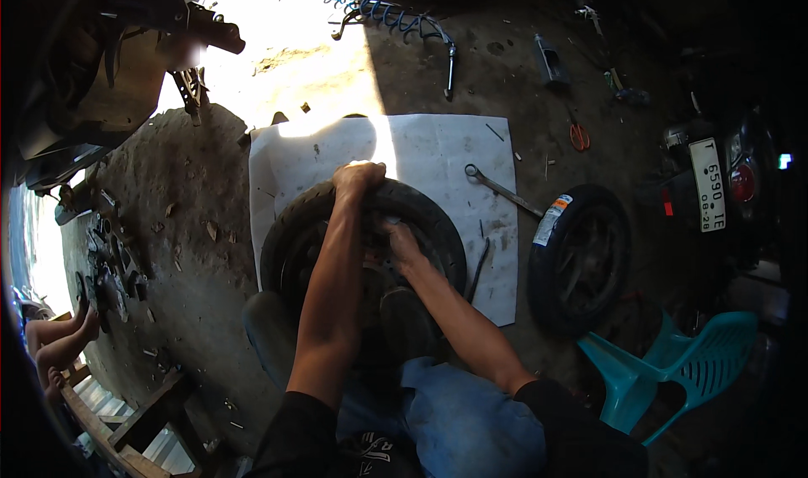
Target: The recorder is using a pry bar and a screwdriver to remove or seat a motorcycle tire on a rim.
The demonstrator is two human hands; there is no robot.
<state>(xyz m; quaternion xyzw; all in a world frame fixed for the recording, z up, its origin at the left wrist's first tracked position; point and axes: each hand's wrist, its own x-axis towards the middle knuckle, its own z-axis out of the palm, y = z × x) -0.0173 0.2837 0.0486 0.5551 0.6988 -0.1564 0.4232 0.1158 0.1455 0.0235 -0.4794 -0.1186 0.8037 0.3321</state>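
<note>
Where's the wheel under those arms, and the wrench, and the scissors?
Wheel (438,217): head view, on the right side of its tire.
Wrench (507,193): head view, on its shaft.
Scissors (579,137): head view, on the orange handles.

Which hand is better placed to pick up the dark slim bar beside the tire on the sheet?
Probably the right hand: it is nearer the bar, which lies on its side of the tire. The left hand is farther away, on the tire's far edge.
</note>
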